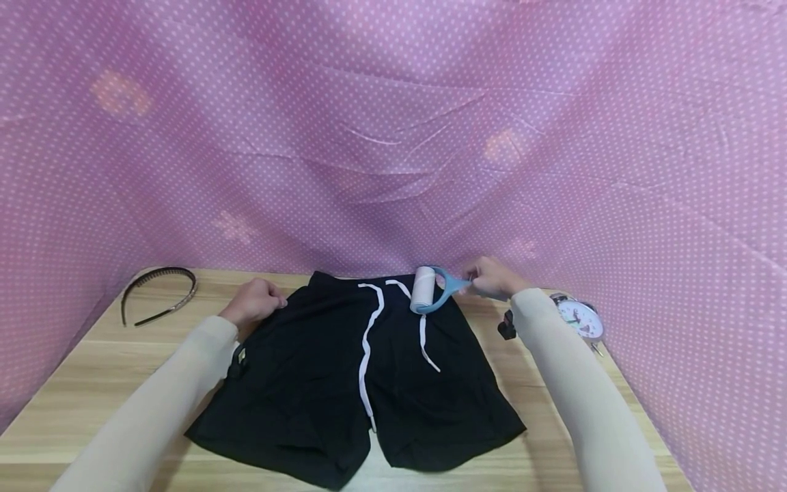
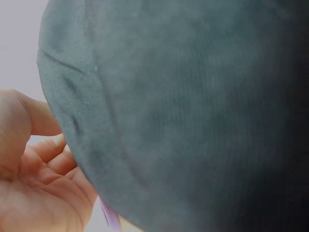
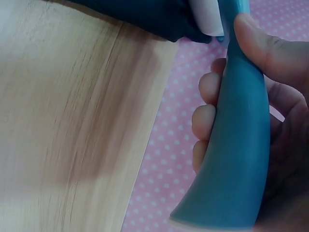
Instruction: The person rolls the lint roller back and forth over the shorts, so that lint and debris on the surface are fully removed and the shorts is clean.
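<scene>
Black shorts (image 1: 320,369) with white drawstrings lie spread on the wooden table, waistband toward the curtain. My left hand (image 1: 253,301) pinches their left side edge near the waistband; in the left wrist view the dark fabric (image 2: 159,116) fills most of the picture, with the thumb and fingers at its border. In my right hand (image 1: 492,277) is a lint roller, gripped by its blue handle (image 3: 241,135), fingers wrapped round it. The roller's white cylinder (image 1: 423,290) is over the upper right of the shorts, by the waistband and one drawstring.
A dark headband (image 1: 161,273) lies at the table's back left. Partly behind the right sleeve, a round clock (image 1: 581,319) is at the right edge. Pink dotted cloth (image 1: 393,137) hangs behind and around the wooden table (image 1: 74,389).
</scene>
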